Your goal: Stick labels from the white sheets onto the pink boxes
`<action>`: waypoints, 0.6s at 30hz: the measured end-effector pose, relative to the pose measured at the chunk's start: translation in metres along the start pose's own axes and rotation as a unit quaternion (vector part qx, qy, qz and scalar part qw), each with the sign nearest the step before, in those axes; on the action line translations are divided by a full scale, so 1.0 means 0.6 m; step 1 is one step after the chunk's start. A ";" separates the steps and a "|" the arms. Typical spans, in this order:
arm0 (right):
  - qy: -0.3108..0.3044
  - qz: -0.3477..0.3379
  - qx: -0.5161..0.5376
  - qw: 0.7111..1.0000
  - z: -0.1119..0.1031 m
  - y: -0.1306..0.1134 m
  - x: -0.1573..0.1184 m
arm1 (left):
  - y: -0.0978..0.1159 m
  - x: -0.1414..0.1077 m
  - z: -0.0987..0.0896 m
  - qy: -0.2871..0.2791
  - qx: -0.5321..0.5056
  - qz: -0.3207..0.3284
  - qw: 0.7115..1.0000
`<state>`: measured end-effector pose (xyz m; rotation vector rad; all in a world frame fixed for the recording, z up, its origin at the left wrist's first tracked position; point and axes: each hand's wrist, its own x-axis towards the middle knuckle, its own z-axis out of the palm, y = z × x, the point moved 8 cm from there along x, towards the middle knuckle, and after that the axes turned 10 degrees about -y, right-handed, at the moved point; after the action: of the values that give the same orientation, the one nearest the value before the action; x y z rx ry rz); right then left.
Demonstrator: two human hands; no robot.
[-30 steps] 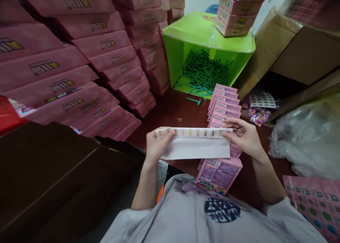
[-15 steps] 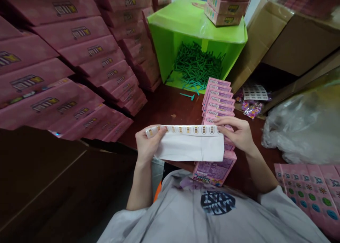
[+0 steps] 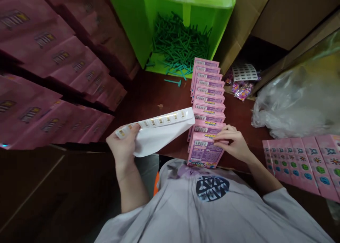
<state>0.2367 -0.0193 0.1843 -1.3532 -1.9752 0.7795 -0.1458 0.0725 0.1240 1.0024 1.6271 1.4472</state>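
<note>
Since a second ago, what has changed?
The right hand let go of the white paper sticker sheet and moved to the upper right of the nearest pink cardboard box. The left hand, still holding the sheet, moved left, tilting it right end up. The row of boxes and loose green T-shaped stick stayed put.

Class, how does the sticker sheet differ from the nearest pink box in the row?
The sticker sheet is thin and bent; the pink box is blocky and straight-edged. The sheet is mostly white, the box pink and purple. The left hand grips the sheet, while the right hand is at the box's upper edge. Both carry print.
</note>
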 end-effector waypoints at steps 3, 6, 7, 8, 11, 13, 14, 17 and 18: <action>0.000 -0.003 -0.031 1.000 0.010 0.010 0.000 | 0.003 -0.010 0.028 -0.026 -0.002 0.000 1.000; 0.024 -0.025 -0.093 0.995 0.012 0.007 -0.001 | 0.006 -0.016 0.043 -0.043 -0.002 -0.004 0.999; 0.040 -0.036 -0.130 0.990 0.011 0.004 -0.004 | 0.006 -0.016 0.045 -0.049 -0.003 -0.005 0.999; 0.060 -0.042 -0.171 0.983 0.009 0.001 -0.007 | 0.007 -0.016 0.046 -0.051 -0.003 -0.004 0.999; 0.129 -0.035 -0.276 0.952 -0.005 -0.011 -0.018 | 0.017 -0.019 0.046 -0.053 0.012 0.018 0.998; 0.175 -0.053 -0.275 0.944 -0.022 -0.028 -0.019 | 0.033 -0.024 0.051 -0.055 0.031 0.046 0.997; 0.196 -0.070 -0.247 0.946 -0.033 -0.039 -0.016 | 0.043 -0.028 0.056 -0.062 0.040 0.062 0.995; 0.221 -0.091 -0.157 0.958 -0.066 -0.065 0.012 | 0.077 -0.042 0.080 -0.094 0.052 0.112 0.988; 0.208 -0.084 -0.151 0.963 -0.071 -0.070 0.028 | 0.088 -0.047 0.088 -0.107 0.053 0.126 0.985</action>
<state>0.2400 -0.0108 0.2457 -1.3599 -1.8791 0.0984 -0.0817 0.0734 0.1717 1.4155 1.4739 1.3690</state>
